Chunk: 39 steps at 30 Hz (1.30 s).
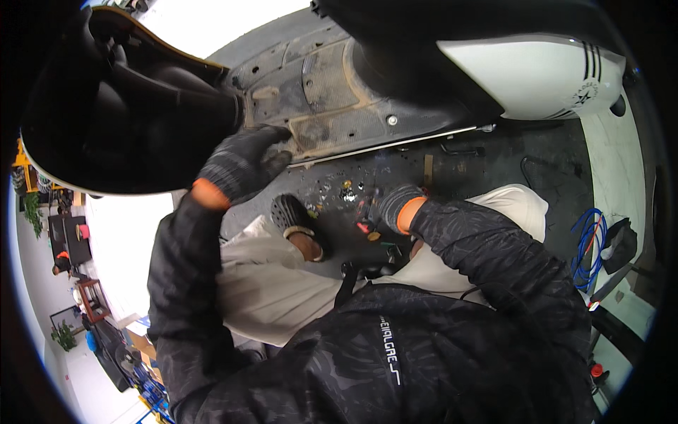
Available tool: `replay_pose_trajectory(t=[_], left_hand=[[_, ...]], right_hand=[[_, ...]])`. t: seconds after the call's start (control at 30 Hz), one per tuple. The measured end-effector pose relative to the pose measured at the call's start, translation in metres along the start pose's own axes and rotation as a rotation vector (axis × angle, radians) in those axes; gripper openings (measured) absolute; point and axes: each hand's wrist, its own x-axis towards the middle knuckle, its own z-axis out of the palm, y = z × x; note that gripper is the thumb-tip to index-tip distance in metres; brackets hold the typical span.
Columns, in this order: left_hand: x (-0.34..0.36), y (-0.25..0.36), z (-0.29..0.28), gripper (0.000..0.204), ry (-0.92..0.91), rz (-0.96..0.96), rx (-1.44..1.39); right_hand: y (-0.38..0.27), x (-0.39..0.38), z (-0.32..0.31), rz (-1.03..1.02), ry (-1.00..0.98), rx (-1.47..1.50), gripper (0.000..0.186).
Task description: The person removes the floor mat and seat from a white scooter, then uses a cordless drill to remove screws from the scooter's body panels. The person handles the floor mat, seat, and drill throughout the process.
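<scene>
A scooter's dirty black footboard (332, 131) spans the upper middle, with a pale strip along its near edge. At its left end, my left hand (247, 161), in a dark knitted glove with an orange cuff, lies against the edge beside the black inner leg shield (148, 99). Its thumb and fingers are apart, and I see nothing held between them. Lower and to the right, my right hand (399, 205), gloved alike, is closed around a dark tool with red parts (365, 218). The tool hangs low above the floor, and its exact kind is unclear.
White scooter bodywork (522, 74) rises at the upper right. Small loose parts (346, 187) lie scattered on the dark floor between my legs. My black clog (291, 214) stands near the footboard. A coiled blue hose (587, 251) lies at the far right.
</scene>
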Motion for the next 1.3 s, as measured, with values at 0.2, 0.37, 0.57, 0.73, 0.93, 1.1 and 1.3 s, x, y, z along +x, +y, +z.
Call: replay_pose_trajectory(t=[0.2,0.37,0.57,0.73,0.93,1.1,1.3], left_hand=[[-0.094,0.047,-0.045,0.028,0.591,-0.36,-0.208],[-0.132,0.042,-0.028,0.022,0.663,-0.461,-0.217],[-0.153,0.028,-0.018,0.02,0.525,-0.425,-0.177],[-0.165,0.008,-0.019,0.022,0.466,-0.38,-0.101],[-0.151,0.015,-0.011,0.018,0.528,-0.226,-0.024],[-0.147,0.015,-0.005,0.024,0.376,-0.344,-0.105],[-0.116,0.007,0.014,0.033,0.231,-0.441,-0.286]], right_hand=[[0.023,0.01,0.015,0.256,0.087,0.169,0.041],[0.05,0.058,0.058,0.162,0.188,-0.226,0.044],[0.004,0.103,0.137,0.054,0.45,-0.321,0.044],[-0.034,0.129,0.227,0.047,0.409,0.282,0.027],[0.003,0.176,0.274,0.064,0.009,-0.05,0.035],[-0.003,0.214,0.238,0.029,-0.063,-0.307,0.033],[-0.07,0.103,-0.013,-0.103,0.598,-0.149,0.043]])
